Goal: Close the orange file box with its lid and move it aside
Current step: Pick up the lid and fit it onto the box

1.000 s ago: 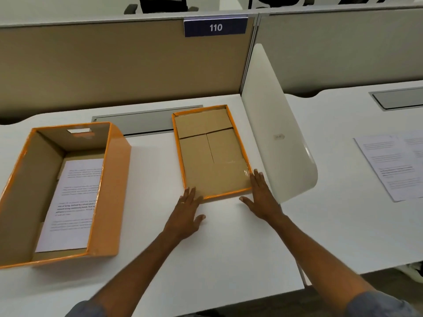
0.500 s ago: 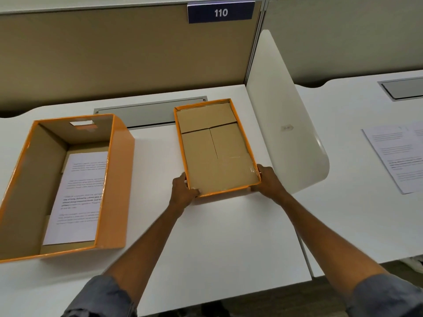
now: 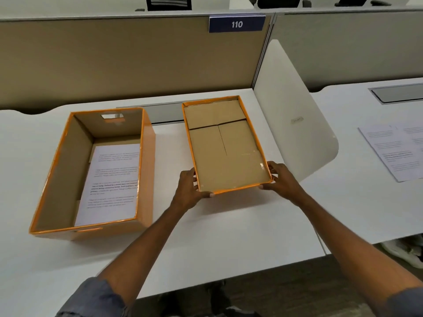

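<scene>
At a white office desk [image 3: 206, 236] beneath a partition sign [image 3: 237, 24] reading "110", a person grips the orange lid [image 3: 225, 147] of a file box with both hands. The lid lies upside down, its brown cardboard inside facing up, just beside the curved white divider [image 3: 295, 124] at the desk's right end. The left hand [image 3: 190, 191] wraps the lid's near-left corner, fingers curled under the rim and thumb along the front edge; the right hand [image 3: 282, 177] clasps the near-right corner, fingers closed against the side wall. The near edge appears raised slightly off the desk (a shadow falls beneath it). To the left, apart from the lid, stands the open orange file box [image 3: 91, 170], a printed sheet [image 3: 112, 184] lying flat on its bottom. More printed papers [image 3: 393, 152] rest on the neighbouring desk beyond the divider.
</scene>
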Demonstrator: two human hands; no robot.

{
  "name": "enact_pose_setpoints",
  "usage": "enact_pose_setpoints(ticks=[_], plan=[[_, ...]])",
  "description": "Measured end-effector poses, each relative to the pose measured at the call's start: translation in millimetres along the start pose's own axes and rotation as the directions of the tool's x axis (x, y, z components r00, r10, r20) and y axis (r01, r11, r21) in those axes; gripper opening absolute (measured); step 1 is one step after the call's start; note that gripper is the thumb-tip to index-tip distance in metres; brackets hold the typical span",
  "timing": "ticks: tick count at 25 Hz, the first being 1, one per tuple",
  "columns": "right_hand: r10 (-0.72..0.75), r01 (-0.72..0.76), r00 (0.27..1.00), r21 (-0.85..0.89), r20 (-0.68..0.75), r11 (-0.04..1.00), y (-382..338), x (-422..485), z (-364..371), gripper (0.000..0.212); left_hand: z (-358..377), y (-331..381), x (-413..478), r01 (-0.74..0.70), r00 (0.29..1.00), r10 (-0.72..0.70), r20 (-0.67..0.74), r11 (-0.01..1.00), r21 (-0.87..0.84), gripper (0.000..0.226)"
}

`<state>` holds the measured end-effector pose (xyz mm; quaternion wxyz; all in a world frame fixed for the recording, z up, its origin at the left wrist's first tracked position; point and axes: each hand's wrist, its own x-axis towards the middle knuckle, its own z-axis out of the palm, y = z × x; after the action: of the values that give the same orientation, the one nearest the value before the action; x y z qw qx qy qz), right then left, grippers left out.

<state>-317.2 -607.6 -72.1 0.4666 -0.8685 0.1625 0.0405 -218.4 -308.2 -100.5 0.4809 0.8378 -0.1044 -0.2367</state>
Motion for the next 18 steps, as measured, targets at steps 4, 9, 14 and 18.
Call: enact_pose_setpoints(ticks=[4,9,14,18], plan=[[-0.011,0.029,0.997,0.253,-0.075,0.967,-44,-65,10,0.065,-37,14,-40,-0.105,0.994,0.105,-0.001,0.994,0.037,0.103],[0.054,0.077,0.987,0.751,-0.149,0.655,-101,-121,32,0.067,-108,38,-90,-0.251,0.968,0.250,0.028,0.963,0.095,0.097],[0.031,0.151,0.981,0.858,-0.190,0.491,-161,-147,78,0.064,-164,35,-141,-0.408,0.863,0.499,-0.076,0.779,0.476,0.101],[0.009,0.176,0.981,0.904,-0.194,0.390,-221,-158,118,0.051,-169,35,-173,-0.556,0.539,0.819,0.195,0.172,0.813,0.079]])
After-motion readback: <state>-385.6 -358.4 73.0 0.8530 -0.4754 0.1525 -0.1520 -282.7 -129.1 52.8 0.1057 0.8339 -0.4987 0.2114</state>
